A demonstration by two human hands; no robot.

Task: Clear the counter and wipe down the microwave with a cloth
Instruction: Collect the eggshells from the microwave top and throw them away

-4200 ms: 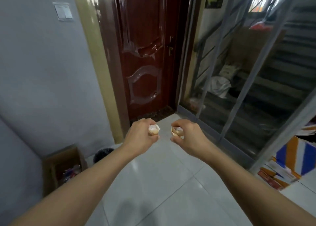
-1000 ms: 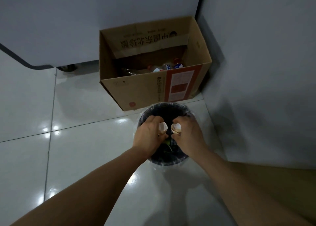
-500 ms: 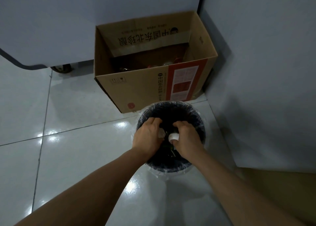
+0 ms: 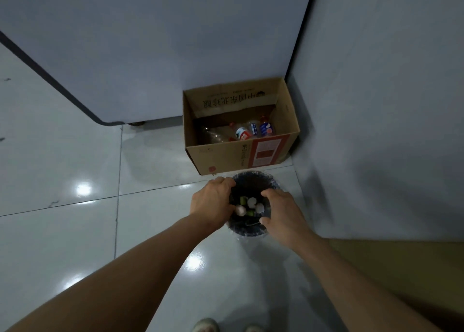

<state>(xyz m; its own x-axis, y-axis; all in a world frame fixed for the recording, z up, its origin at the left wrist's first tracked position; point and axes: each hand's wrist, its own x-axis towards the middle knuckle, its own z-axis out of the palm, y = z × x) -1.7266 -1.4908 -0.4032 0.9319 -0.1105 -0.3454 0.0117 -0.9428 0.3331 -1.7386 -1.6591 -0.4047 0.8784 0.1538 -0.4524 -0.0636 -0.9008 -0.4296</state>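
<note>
Your left hand point(image 4: 212, 203) hangs over the near-left rim of the small round black bin with its clear plastic liner point(image 4: 253, 231), fingers curled downward; you cannot tell from this angle whether that grip has let go of everything, since the palm faces away. Your right hand point(image 4: 281, 212) sits over the bin's right side with a loose, fairly wide grip, thumb out, holding nothing that shows. Both hands sit directly above the opening, which makes sense if the aim is to let scraps fall straight in rather than onto the pale glossy floor tiles point(image 4: 75, 181).

Inside the bin lie several pale crumpled scraps point(image 4: 251, 202) among small green pieces point(image 4: 242, 200). These look like the rubbish cleared from the surface, so this part of the clearing seems nearly done.

Just beyond the bin, at the far side, an open brown cardboard box point(image 4: 226, 156) stands in the corner, holding empty plastic bottles point(image 4: 242, 133).

Neither the microwave nor a cloth is in view, so by this evidence the wiping has not begun; you would need to turn back for them.
</note>
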